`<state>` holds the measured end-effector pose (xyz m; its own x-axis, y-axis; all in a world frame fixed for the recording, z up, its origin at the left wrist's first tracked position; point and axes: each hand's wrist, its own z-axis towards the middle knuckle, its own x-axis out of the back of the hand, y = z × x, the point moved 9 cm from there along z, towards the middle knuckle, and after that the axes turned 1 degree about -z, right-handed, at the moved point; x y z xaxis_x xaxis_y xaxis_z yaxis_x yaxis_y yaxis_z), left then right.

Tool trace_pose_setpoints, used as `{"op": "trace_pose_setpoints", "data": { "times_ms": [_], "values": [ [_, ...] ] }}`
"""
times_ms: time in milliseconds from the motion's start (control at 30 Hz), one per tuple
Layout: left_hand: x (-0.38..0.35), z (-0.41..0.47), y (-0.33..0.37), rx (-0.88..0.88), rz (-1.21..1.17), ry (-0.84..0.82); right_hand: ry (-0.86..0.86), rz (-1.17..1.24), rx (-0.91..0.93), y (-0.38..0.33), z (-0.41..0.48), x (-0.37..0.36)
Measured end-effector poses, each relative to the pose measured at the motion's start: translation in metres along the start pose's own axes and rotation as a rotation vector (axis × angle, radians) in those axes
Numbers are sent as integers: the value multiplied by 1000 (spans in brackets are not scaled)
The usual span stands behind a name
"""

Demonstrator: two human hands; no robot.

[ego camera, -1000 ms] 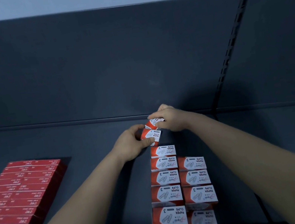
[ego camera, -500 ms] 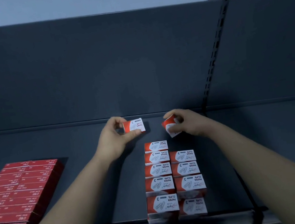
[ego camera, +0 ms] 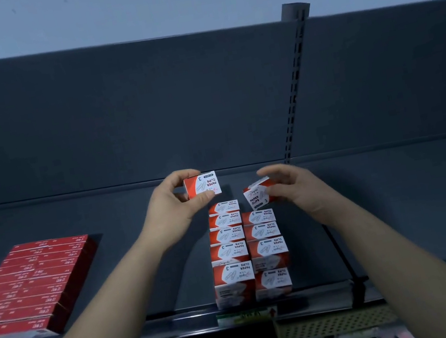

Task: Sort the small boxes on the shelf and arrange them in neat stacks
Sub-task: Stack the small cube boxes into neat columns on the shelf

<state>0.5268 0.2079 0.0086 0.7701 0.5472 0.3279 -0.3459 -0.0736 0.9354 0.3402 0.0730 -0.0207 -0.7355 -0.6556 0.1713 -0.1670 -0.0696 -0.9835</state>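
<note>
Two rows of small red-and-white paper clip boxes [ego camera: 246,249] run from the shelf's front edge towards the back on the dark shelf [ego camera: 131,262]. My left hand [ego camera: 168,212] pinches one such box [ego camera: 203,184] between thumb and fingers, lifted above the far end of the left row. My right hand [ego camera: 298,188] holds another box [ego camera: 258,197], tilted, above the far end of the shorter right row. The two held boxes are apart from each other and from the rows.
A block of flat red boxes [ego camera: 31,287] lies at the shelf's left. A slotted upright rail [ego camera: 292,88] runs up the back panel to the right. Below the shelf edge sit price labels [ego camera: 246,316] and a pale perforated basket [ego camera: 332,323].
Both hands took a box each from the far end of the rows and drew apart, the left box rising and turning face up. The camera tilted down a little.
</note>
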Motion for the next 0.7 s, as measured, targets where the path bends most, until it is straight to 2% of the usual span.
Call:
{"op": "trace_pose_setpoints", "data": {
  "times_ms": [467,700],
  "values": [
    [3,-17,4,15,25,-27,24,-21,-68,18,-12,-12],
    [-2,-23,10,12,9,-44,11,-117,-79,21,-9,-22]
  ]
}}
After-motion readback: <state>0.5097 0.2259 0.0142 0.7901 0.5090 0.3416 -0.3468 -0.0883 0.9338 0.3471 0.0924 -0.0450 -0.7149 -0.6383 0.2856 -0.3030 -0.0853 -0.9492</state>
